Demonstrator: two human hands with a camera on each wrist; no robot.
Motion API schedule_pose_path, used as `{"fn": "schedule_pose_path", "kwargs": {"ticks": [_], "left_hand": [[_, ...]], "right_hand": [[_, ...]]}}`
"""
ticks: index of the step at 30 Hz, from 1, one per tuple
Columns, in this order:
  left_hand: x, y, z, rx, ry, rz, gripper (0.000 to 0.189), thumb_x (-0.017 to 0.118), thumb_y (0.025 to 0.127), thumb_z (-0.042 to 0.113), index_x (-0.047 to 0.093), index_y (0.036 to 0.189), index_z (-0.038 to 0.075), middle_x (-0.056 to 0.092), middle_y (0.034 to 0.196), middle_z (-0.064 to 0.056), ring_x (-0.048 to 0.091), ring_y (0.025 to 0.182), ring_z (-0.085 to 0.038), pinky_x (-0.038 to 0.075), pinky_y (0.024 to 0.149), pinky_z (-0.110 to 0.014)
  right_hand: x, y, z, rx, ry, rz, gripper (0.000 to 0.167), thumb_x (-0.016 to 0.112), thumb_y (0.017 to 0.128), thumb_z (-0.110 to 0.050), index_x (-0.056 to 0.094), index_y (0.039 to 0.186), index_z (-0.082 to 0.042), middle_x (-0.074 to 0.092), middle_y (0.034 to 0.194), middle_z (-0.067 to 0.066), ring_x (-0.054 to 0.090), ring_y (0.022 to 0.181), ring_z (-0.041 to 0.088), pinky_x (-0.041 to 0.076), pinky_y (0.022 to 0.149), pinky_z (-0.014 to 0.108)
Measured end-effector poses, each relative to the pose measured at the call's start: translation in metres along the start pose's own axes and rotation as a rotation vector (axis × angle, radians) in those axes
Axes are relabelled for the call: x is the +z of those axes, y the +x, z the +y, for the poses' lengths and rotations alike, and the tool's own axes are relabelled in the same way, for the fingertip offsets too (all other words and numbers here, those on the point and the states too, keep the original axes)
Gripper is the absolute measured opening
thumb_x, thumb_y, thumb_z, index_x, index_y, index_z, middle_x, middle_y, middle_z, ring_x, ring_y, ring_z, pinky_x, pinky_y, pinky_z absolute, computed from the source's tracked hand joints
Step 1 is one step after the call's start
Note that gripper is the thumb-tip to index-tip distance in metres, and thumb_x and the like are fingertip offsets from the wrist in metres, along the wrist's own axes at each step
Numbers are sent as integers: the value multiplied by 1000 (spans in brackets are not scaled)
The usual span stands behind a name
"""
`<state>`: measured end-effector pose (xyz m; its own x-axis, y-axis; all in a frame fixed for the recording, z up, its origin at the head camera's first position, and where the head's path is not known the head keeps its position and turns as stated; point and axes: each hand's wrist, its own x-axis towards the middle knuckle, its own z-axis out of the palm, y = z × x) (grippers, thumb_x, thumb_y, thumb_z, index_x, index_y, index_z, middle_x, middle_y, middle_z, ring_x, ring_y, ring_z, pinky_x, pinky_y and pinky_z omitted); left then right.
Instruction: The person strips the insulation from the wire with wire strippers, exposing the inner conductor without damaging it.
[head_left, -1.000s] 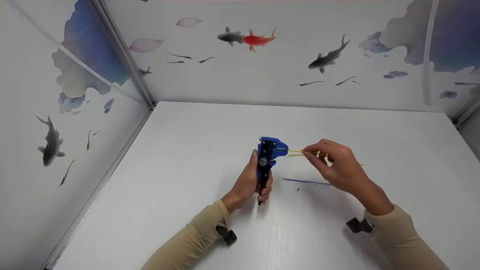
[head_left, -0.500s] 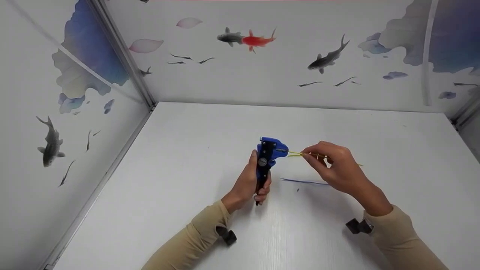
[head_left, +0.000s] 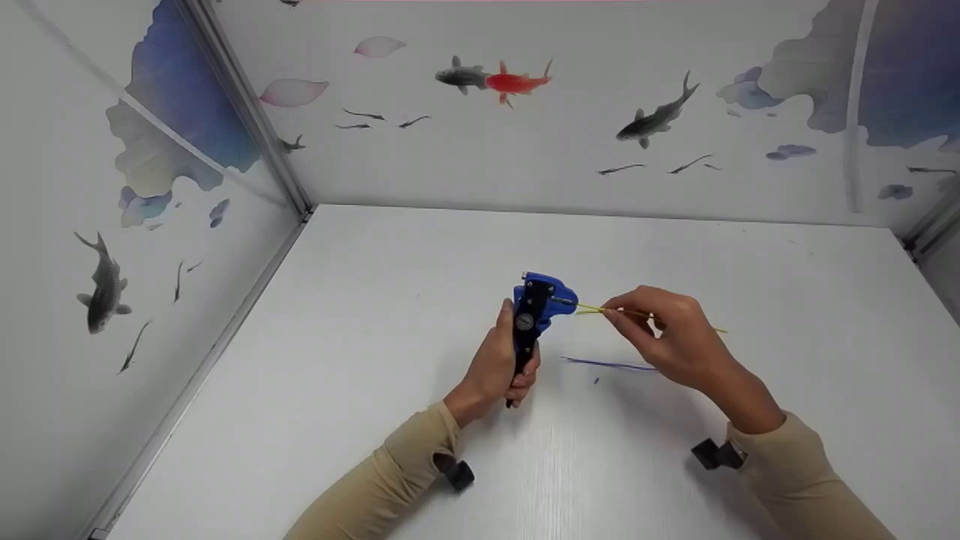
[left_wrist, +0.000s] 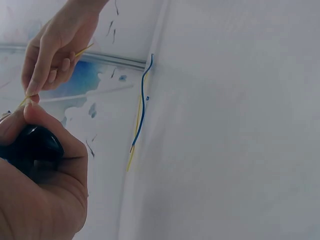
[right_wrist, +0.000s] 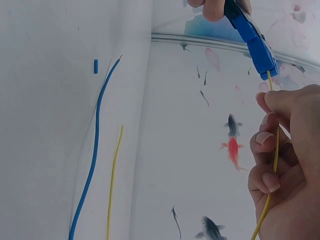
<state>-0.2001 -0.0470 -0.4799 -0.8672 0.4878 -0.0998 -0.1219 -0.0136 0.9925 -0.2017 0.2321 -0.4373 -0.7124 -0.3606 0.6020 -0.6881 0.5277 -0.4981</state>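
Note:
My left hand grips a blue and black wire stripper by its handles, head upward, in the head view. From the right, my right hand pinches a yellow wire between thumb and fingertips, close to the tool. That wire's front end enters the blue nose of the stripper in the right wrist view, while its rear length runs back along the curled fingers. On the table below lie a blue wire with a bare tip and a second yellow wire.
A short blue piece of insulation lies beside the blue wire. The white table is bordered by a back wall and a left wall, both printed with fish. Each sleeve has a black camera mount at the wrist.
My left fingers have drawn the stripper's handle in toward the palm, and its lower end has moved left. My right hand has sunk slightly, still pinching the yellow wire at the nose.

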Motion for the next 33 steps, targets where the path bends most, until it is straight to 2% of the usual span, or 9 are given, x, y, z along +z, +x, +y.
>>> {"fn": "schedule_pose_path", "kwargs": {"ticks": [10,17,25,33], "left_hand": [[0,0,1,-4,18,25,87,13,101,89,49,68,17,42,57,4,39,43,-14,42,40,-29],[2,0,1,19,-13,-6,87,12,103,87,48,67,16,41,56,5,39,42,-13,42,40,-28],[2,1,0,33,-52,-46,90,11,103,85,52,72,12,47,58,3,45,42,-14,51,45,-30],[0,1,0,39,-45,-44,93,10,103,85,60,83,10,57,65,-2,55,49,-16,57,49,-32]], "right_hand": [[0,0,-1,-5,-11,4,19,80,97,-4,81,109,-18,69,85,-13,45,62,3,37,54,17],[0,0,-1,7,-12,7,20,80,97,-3,82,110,-18,70,86,-13,45,62,4,37,54,17],[-1,0,0,8,9,11,22,81,97,-4,83,111,-20,67,82,-15,42,59,4,35,52,16],[-2,1,0,9,14,9,23,81,97,-6,84,111,-24,69,82,-16,42,59,4,35,52,16]]}}
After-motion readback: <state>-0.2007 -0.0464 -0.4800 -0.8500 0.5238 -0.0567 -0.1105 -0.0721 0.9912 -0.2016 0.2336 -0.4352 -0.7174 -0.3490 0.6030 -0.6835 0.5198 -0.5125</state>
